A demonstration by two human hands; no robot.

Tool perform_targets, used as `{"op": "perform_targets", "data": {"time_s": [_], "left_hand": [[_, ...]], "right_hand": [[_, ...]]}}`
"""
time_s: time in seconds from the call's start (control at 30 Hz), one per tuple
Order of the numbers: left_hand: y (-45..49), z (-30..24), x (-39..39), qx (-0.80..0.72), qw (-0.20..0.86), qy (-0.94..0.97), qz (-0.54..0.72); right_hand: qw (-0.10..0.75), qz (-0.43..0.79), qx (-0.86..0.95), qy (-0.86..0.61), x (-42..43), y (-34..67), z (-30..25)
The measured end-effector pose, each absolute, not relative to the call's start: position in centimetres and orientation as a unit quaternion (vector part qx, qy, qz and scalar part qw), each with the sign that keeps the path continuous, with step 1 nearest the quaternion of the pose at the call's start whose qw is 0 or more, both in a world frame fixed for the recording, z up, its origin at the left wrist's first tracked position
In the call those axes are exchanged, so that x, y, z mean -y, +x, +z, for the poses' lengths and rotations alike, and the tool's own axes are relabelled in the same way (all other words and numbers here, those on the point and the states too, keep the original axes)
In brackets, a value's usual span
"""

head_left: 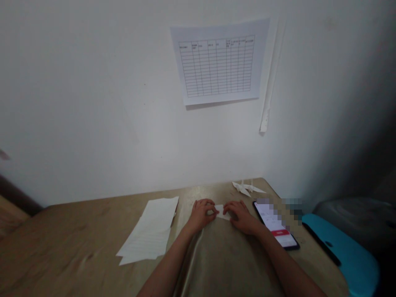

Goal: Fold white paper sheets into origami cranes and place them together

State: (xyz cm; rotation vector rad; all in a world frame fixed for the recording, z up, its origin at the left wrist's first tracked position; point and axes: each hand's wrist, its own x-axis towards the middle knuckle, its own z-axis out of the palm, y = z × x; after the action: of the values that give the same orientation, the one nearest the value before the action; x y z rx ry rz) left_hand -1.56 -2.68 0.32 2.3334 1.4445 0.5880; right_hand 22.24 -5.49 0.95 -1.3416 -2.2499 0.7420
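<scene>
Between my two hands lies a small folded piece of white paper [220, 211], low over the table top. My left hand [202, 213] has its fingers curled, with thumb and index finger pinching the paper's left edge. On the other side, my right hand [240, 216] is bent over the right edge, thumb and fingertips closed on it. Folded paper cranes [247, 188] rest on the table just beyond my right hand. The underside of the paper and the folds beneath my fingers are hidden.
White paper sheets [151, 231] are stacked to the left of my arms. A phone [276, 225] with a lit screen lies right of my right hand. The brown table [80, 243] meets a wall bearing a printed chart [219, 66]. A turquoise object [346, 251] stands beyond the right edge.
</scene>
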Motion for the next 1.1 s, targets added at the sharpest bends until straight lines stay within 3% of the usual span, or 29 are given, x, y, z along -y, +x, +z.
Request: {"op": "perform_targets", "data": {"time_s": [0.6,1.1], "left_hand": [[-0.9,0.9,3.3,-0.509,0.143,0.818,0.227],[-0.4,1.5,4.2,-0.534,0.122,0.812,0.199]], "right_hand": [[0.287,0.218,0.807,-0.468,4.5,22.2,-0.2],[0.265,0.223,0.806,-0.481,4.6,21.9,0.0]]}}
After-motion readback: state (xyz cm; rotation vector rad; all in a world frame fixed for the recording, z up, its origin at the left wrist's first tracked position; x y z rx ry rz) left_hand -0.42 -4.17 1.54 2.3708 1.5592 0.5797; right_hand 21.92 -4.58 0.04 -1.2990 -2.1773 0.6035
